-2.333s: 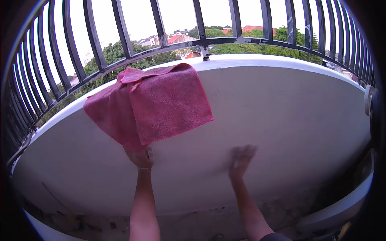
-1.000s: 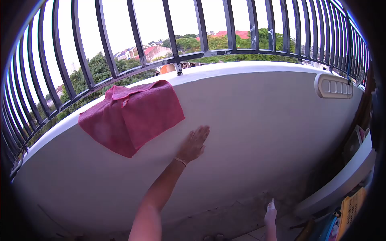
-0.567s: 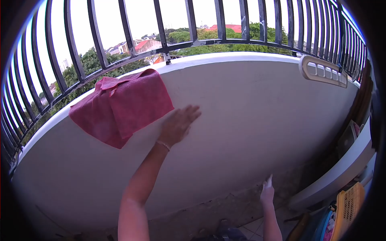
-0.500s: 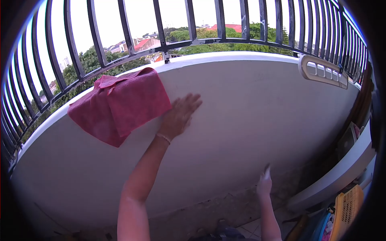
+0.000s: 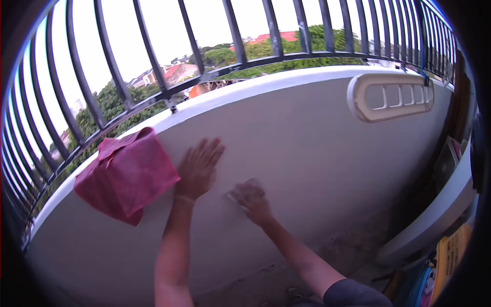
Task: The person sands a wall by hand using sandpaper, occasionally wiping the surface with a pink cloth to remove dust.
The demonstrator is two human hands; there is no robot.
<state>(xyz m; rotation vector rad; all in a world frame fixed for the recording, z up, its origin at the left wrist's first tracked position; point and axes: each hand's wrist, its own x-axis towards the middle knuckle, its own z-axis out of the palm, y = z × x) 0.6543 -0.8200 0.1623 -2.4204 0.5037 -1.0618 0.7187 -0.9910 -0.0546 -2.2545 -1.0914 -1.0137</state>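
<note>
My left hand (image 5: 198, 171) lies flat against the pale wall (image 5: 286, 148), fingers stretched out and holding nothing. Just left of it a pink cloth (image 5: 125, 176) hangs folded over the wall's white ledge, its right edge close to my thumb side. My right hand (image 5: 251, 200) is at the wall to the right of the left one and slightly lower. Its fingers are curled and blurred by motion. A small dark edge shows by the knuckles, but what the hand holds cannot be made out.
Dark metal railings (image 5: 230, 30) rise along the ledge. A cream plastic rack with slots (image 5: 360, 100) hangs on the wall at the right. A curved white panel (image 5: 434, 215) and a yellow perforated basket (image 5: 451, 258) stand at the lower right. Trees and roofs lie beyond.
My right hand has risen from low on the right to the wall near my left hand. The view has shifted, so the cloth sits lower left. The left hand stays flat on the wall.
</note>
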